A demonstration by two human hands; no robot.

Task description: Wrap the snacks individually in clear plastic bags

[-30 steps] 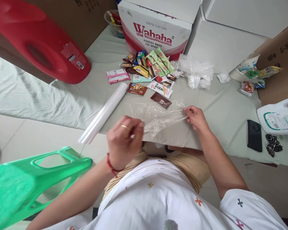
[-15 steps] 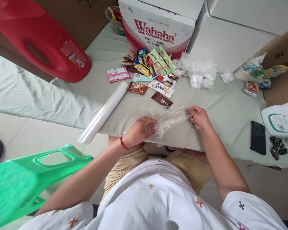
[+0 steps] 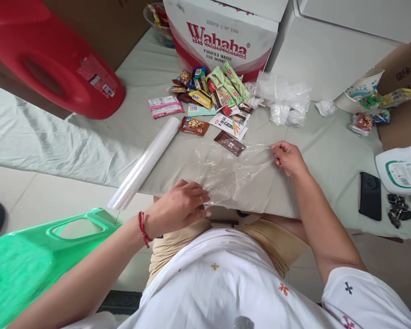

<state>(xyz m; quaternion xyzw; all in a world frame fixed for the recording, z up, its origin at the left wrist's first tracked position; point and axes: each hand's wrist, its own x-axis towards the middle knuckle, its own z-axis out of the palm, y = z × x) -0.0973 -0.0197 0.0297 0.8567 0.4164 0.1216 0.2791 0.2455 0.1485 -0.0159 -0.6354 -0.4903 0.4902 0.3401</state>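
Observation:
A thin clear plastic bag (image 3: 233,176) spreads between my two hands above the front edge of the cloth-covered table. My right hand (image 3: 289,157) pinches its upper right corner between thumb and fingers. At the lower left edge, my left hand (image 3: 183,205) has its bent fingers on the film; the thumb's grip is partly hidden. Through the bag's top edge shows a dark brown snack packet (image 3: 230,142). Just to the left lies a roll of clear plastic bags (image 3: 144,162), slanting over the table's front edge.
Assorted wrapped snacks (image 3: 205,93) are heaped before a Wahaha carton (image 3: 222,41). Crumpled clear bags (image 3: 284,98) lie to their right. A red jug (image 3: 99,91) stands left, a green stool (image 3: 27,260) below. A phone (image 3: 370,196), keys (image 3: 399,210) and white bottle (image 3: 404,171) are right.
My left hand has moved left and slightly down, spreading the bunched bag wider. My right hand has risen a little and shifted right, still pinching its corner.

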